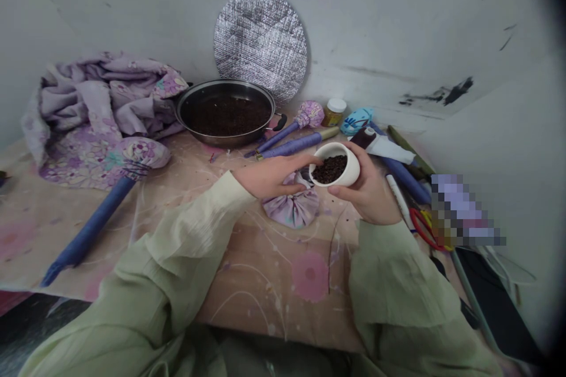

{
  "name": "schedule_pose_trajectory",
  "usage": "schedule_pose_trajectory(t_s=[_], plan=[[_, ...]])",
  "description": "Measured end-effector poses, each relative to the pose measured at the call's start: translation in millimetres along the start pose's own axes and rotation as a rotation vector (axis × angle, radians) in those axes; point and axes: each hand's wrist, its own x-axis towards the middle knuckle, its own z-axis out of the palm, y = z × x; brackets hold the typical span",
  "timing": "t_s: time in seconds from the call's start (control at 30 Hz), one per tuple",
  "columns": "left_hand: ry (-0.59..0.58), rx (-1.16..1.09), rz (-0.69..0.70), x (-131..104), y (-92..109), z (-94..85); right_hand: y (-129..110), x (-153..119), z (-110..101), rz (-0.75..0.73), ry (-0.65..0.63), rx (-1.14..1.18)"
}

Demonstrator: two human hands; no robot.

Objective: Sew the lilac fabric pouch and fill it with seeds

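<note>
My right hand [375, 191] is wrapped round a small white cup [352, 169], which tilts toward the left. Dark brown grains [329, 169] fill much of it. Under the cup's lip sits a purple flowered cloth pouch [292, 210], gathered in pleats around its mouth. My left hand [276, 174] closes on the upper edge of this pouch, thumb low and forefinger reaching to the cup's rim. Something dark and shiny shows in the pouch's mouth, too small to make out.
Behind stands a wide pan [227, 140] of dark grains, with a silver quilted disc [260, 41] against the wall. Purple flowered cloth [88, 112] and a blue-handled cloth-headed stick [95, 227] lie left. To the right are a jar [335, 112], a thread spool [363, 137] and red-handled scissors [424, 230].
</note>
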Motion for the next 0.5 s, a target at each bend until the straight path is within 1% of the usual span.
schedule_pose_trajectory(t_s=[0.23,0.5], plan=[[-0.005,0.026,-0.046,-1.3,1.9,0.5,2.1,0.0,-1.0,-0.014,-0.003,-0.006],[0.005,0.027,-0.052,-1.0,0.4,0.7,-1.0,0.7,0.0,-0.007,0.001,-0.018]])
